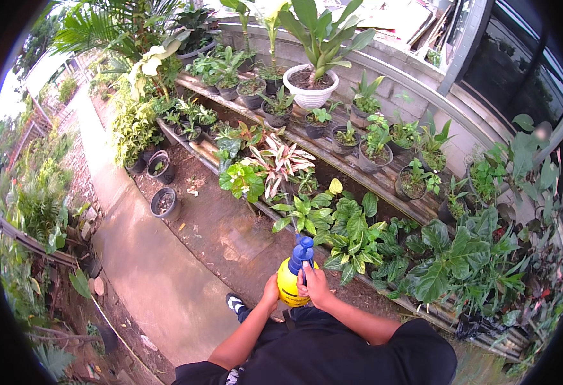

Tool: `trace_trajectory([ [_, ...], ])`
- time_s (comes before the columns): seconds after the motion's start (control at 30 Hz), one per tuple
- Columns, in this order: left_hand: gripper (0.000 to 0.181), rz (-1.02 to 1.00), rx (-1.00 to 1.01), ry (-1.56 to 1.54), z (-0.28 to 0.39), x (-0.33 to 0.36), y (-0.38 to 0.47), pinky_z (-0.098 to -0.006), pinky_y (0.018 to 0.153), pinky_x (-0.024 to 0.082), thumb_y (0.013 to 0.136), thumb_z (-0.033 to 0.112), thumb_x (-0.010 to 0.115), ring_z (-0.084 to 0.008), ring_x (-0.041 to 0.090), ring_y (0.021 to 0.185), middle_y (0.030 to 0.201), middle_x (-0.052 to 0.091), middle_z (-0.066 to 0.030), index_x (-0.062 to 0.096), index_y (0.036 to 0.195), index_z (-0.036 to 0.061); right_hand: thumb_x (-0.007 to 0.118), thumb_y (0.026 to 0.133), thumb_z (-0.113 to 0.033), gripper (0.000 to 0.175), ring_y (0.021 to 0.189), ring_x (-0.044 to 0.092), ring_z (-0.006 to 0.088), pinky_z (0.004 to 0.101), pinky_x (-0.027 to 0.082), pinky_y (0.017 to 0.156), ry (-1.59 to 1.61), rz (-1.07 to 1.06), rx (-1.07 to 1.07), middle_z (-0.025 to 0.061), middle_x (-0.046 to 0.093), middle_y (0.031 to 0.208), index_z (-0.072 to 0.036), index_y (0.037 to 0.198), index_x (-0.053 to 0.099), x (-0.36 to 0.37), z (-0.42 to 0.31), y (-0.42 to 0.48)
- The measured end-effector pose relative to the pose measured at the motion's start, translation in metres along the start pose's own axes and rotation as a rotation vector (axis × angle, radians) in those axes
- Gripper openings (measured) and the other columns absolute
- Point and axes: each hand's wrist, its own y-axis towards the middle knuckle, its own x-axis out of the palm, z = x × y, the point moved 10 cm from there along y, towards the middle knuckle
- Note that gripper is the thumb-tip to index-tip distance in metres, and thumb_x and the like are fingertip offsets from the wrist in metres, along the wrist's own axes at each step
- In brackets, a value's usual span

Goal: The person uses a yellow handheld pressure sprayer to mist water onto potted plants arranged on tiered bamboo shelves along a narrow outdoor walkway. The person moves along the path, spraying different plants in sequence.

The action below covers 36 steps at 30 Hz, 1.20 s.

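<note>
A yellow pressure sprayer (pixel 286 285) with a blue pump head (pixel 303 248) is held in front of my body, its nozzle facing the plants. My right hand (pixel 314 285) is wrapped around the blue handle. Against the left side of the yellow bottle, my left hand (pixel 271 290) holds it steady. A faint pale streak, possibly spray, extends away from the nozzle. Just beyond it grow a green leafy plant (pixel 305 214) and a pink-and-green striped plant (pixel 280 161). Variegated foliage (pixel 356 240) lies to the right of the sprayer.
Tiered plant benches (pixel 327 137) carry many small pots and a large white pot (pixel 312 95). Two black pots (pixel 165 203) (pixel 160 167) stand on the soil by the concrete path (pixel 137 279). A block wall (pixel 392 79) runs behind the benches. Dense foliage (pixel 464 262) crowds the right.
</note>
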Motion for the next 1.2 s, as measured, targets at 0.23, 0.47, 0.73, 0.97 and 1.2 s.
trace_trajectory([
  [0.23, 0.045, -0.034, -0.072, 0.039, -0.008, -0.017, 0.012, -0.0387, 0.092, 0.050, 0.101, 0.041, 0.035, -0.0203, 0.062, 0.112, 0.118, 0.066, -0.0090, 0.054, 0.130, 0.0107, 0.043, 0.103, -0.049, 0.051, 0.039, 0.033, 0.0095, 0.0252, 0.029, 0.039, 0.140, 0.024, 0.026, -0.0003, 0.036, 0.050, -0.008, 0.073, 0.045, 0.014, -0.026, 0.014],
  [0.47, 0.072, 0.022, -0.221, 0.040, -0.016, -0.026, -0.012, -0.0411, 0.097, 0.043, 0.090, 0.063, 0.046, -0.0252, 0.061, 0.103, 0.144, 0.046, -0.0138, 0.038, 0.146, 0.0187, 0.043, 0.103, -0.050, 0.051, 0.038, 0.031, 0.0087, 0.0250, 0.028, 0.040, 0.035, -0.009, -0.030, -0.0018, 0.035, 0.049, -0.009, 0.073, 0.044, 0.032, -0.037, 0.036],
  [0.73, 0.043, 0.039, -0.134, -0.008, 0.004, -0.031, -0.019, -0.0380, 0.094, 0.042, 0.093, 0.044, 0.060, -0.0203, 0.065, 0.108, 0.136, 0.057, -0.0051, 0.050, 0.126, 0.0176, 0.043, 0.102, -0.050, 0.049, 0.038, 0.030, 0.0092, 0.0261, 0.026, 0.038, 0.018, 0.030, 0.087, -0.0027, 0.033, 0.050, -0.011, 0.072, 0.045, 0.014, -0.060, 0.091],
  [0.97, 0.045, 0.037, -0.114, -0.003, 0.007, -0.034, -0.017, -0.0441, 0.104, 0.036, 0.094, 0.041, 0.059, -0.0251, 0.062, 0.113, 0.138, 0.055, -0.0080, 0.048, 0.129, 0.0152, 0.045, 0.102, -0.047, 0.048, 0.037, 0.033, 0.0097, 0.0260, 0.028, 0.037, -0.065, -0.028, 0.095, -0.0022, 0.036, 0.049, -0.009, 0.073, 0.046, 0.026, -0.063, 0.096],
  [1.2, 0.063, 0.071, -0.235, -0.107, -0.016, -0.033, -0.007, -0.0429, 0.102, 0.039, 0.091, 0.058, 0.052, -0.0264, 0.061, 0.114, 0.135, 0.058, -0.0067, 0.043, 0.138, 0.0163, 0.044, 0.103, -0.047, 0.049, 0.037, 0.031, 0.0101, 0.0261, 0.027, 0.038, -0.024, -0.113, 0.174, -0.0014, 0.035, 0.050, -0.008, 0.073, 0.045, 0.046, -0.051, 0.089],
])
